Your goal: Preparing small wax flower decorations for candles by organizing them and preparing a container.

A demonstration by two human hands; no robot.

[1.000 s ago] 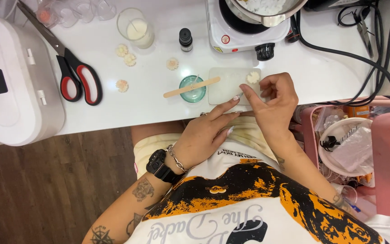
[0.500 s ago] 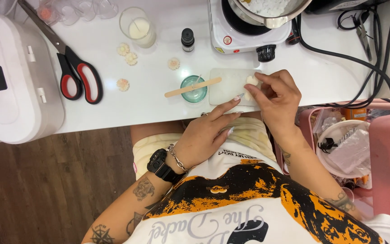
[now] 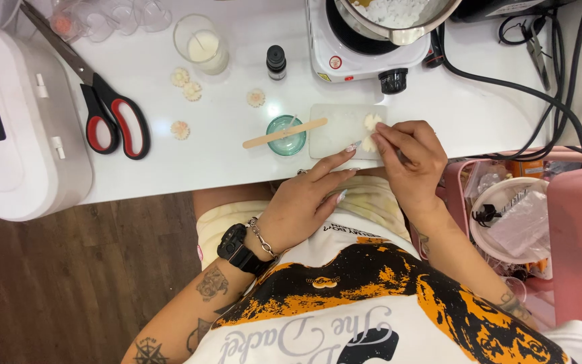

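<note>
While my left hand rests at the near edge of the worktop, its forefinger stretches out so that the long nail tip presses on the pale silicone mat, which seems to be there to keep the mat from sliding. My right hand comes in from the right side, and its fingers are pinched together on a small cream wax flower that lies at the mat's right edge. The flower sits just under my right fingertips and just beyond the left nail, so both hands meet at it; the left fingers are loose and grasp nothing. I judge the mat serves as a clean, non-stick base for the soft piece. Just left of the mat stands a small teal glass with a wooden stick laid across its rim. Four more flowers lie farther left, near the scissors, well apart from my hands. Behind the mat stands the hotplate.
</note>
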